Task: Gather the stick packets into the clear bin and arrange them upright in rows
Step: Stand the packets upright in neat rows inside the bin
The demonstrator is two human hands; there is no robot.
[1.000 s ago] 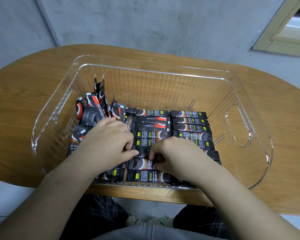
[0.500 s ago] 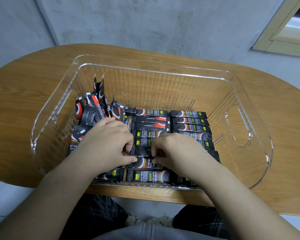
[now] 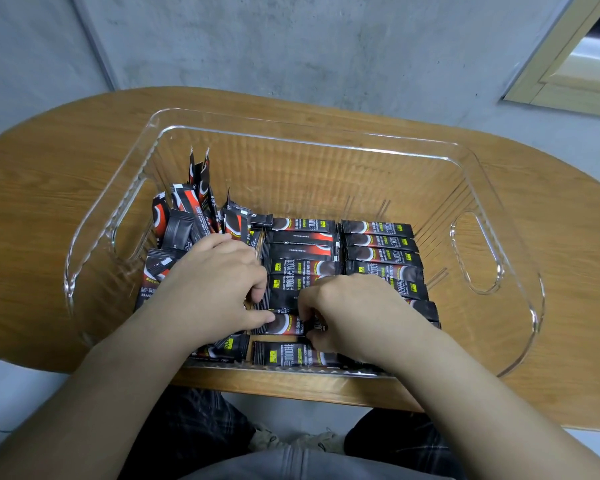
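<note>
Barely shifted since a moment ago: left hand [image 3: 215,289] and right hand [image 3: 354,313] both pinching one stick packet [image 3: 284,324] inside clear bin [image 3: 513,341].

The left hand [image 3: 212,282] covers the packets beneath it, so how they lie is hidden; its fingertips curl out of sight among the stick packets [image 3: 302,268]; the right hand [image 3: 354,313] hides the near ends of the right-hand row and its own fingertips, so what it grips cannot be told; both forearms run off the bottom edge; print on the packets is too small to read; the table [image 3: 49,202] is cut by both side edges.
</note>
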